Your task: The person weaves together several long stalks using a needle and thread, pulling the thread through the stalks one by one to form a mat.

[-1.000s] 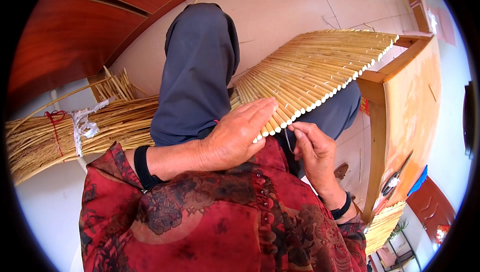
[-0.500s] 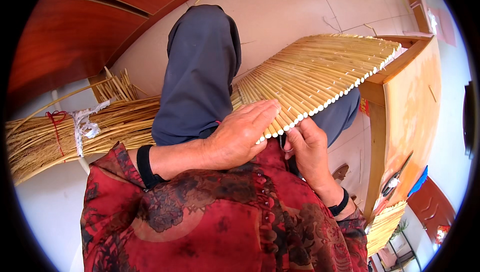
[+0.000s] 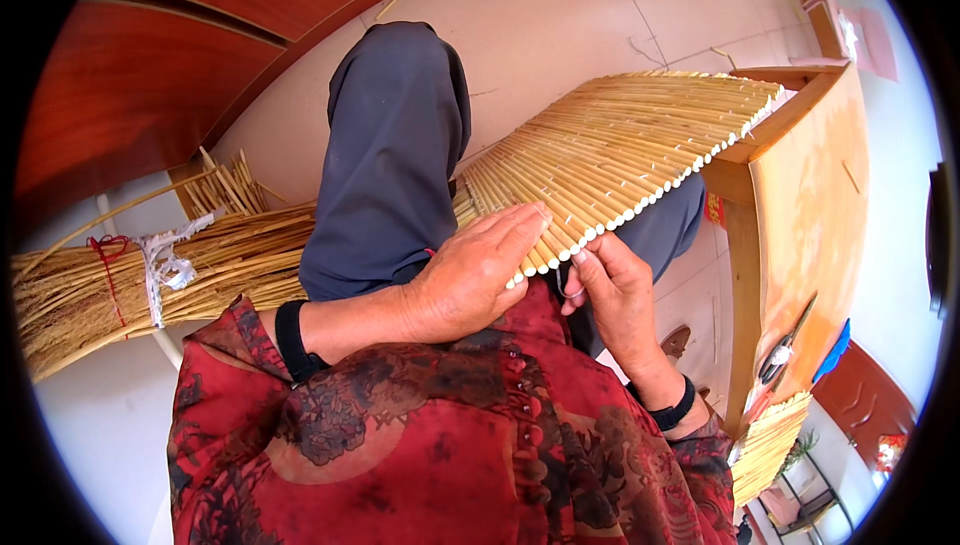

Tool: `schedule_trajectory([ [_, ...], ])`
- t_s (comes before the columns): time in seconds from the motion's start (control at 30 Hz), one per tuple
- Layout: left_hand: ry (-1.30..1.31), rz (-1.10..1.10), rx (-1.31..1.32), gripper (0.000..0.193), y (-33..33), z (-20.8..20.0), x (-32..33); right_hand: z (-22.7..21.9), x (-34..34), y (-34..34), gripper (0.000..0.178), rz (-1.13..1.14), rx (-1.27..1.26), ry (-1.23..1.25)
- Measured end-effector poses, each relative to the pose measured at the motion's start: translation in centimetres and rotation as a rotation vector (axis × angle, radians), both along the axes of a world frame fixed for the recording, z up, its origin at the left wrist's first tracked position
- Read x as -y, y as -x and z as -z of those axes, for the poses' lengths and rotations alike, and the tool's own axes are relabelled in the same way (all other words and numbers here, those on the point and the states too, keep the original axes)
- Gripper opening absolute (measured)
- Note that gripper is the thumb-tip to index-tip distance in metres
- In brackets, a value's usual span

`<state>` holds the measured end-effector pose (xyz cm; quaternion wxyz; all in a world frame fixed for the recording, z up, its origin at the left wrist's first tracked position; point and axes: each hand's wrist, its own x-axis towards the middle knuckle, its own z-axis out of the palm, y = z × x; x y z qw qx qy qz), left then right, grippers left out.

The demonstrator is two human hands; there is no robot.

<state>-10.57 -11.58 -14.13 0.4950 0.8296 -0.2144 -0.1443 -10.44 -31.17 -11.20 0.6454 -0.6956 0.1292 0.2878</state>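
A mat of straw-coloured stalks, joined side by side with small white stitches, slants across my lap, its pale cut ends facing right and toward me. My left hand is closed over the mat's near left corner, fingers together on top of the stalks. Just right of it, at the row of cut ends, my right hand is closed in a pinch. A thin, light, curved thing shows by its fingertips, too small to name. The underside of the mat is hidden.
A big bundle of long stalks, tied with red cord and white strips, lies at the left. On the right, scissors rest on a wooden table near a blue cloth. Another stalk mat is below. Loose stalk pieces lie about.
The whole view has shifted slightly, so the mat and table sit a little further left. Both hands keep nearly the same hold at the mat's near edge.
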Motion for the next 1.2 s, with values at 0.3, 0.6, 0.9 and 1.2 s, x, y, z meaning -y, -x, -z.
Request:
schedule_trajectory([
  [0.3, -0.01, 0.003, 0.034, 0.068, -0.1, 0.1, -0.1, 0.4, -0.3, -0.1, 0.011, 0.053, -0.023, -0.122],
  [0.6, -0.012, 0.005, 0.036, 0.068, -0.3, 0.1, -0.1, -0.2, -0.8, -1.1, 0.013, 0.196, -0.219, -0.255],
  [0.9, 0.009, -0.014, 0.072, 0.068, -0.3, 0.2, 0.0, -0.9, -1.6, -1.8, 0.02, 0.264, -0.256, -0.286],
  [1.2, 0.047, -0.117, 0.12, 0.06, -0.7, 1.1, -0.1, -0.4, -3.1, -3.0, 0.024, 0.348, -0.278, -0.509],
])
